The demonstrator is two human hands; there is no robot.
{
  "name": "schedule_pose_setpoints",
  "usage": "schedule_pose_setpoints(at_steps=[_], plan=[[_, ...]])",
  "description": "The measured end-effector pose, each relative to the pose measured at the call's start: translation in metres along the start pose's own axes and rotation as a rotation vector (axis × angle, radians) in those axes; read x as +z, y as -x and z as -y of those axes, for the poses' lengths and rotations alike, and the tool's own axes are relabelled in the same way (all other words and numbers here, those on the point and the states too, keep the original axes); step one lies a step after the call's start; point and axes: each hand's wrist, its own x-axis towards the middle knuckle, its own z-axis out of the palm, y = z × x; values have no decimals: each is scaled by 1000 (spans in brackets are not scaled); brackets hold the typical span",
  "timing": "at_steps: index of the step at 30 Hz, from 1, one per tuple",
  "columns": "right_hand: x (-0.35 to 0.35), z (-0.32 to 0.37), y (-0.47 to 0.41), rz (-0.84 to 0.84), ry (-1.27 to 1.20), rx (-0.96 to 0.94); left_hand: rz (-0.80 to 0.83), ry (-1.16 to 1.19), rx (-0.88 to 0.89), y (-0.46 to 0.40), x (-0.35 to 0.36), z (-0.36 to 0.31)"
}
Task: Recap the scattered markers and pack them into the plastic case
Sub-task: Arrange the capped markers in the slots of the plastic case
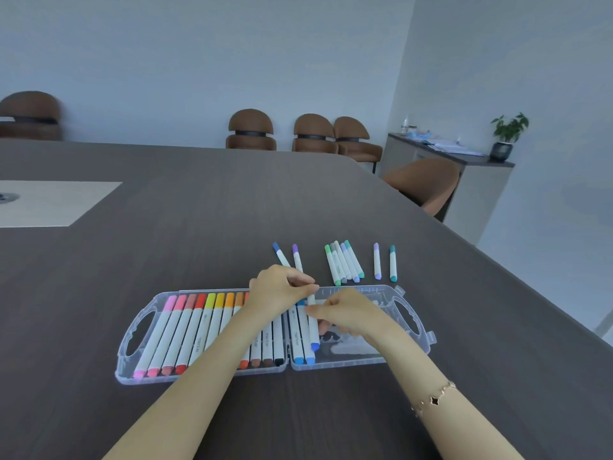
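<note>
Both hands meet over the clear plastic case [411, 351], which lies open flat on the dark wood-grain table [205, 254]. The left hand [282, 292] and right hand [345, 313] each pinch one white-barrelled blue marker [313, 330], tilted over the case's right half. Beneath the right hand two blue markers [300, 340] lie slotted. Under and left of the left forearm a packed row [185, 333] runs pink to black; its count is partly hidden. Beyond the hands nine loose markers lie: two crossed [287, 258], five bunched [345, 263], two apart [384, 262].
</note>
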Motion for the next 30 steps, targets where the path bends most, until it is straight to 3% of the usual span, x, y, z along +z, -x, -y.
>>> schedule_pose_setpoints(at_steps=[24,30], plan=[[-6,-22,-6,62,101,-146,118,-20,25,-1,-6,5],[-13,6,-45,-170,161,-222,-260,149,-75,-6,-50,38]])
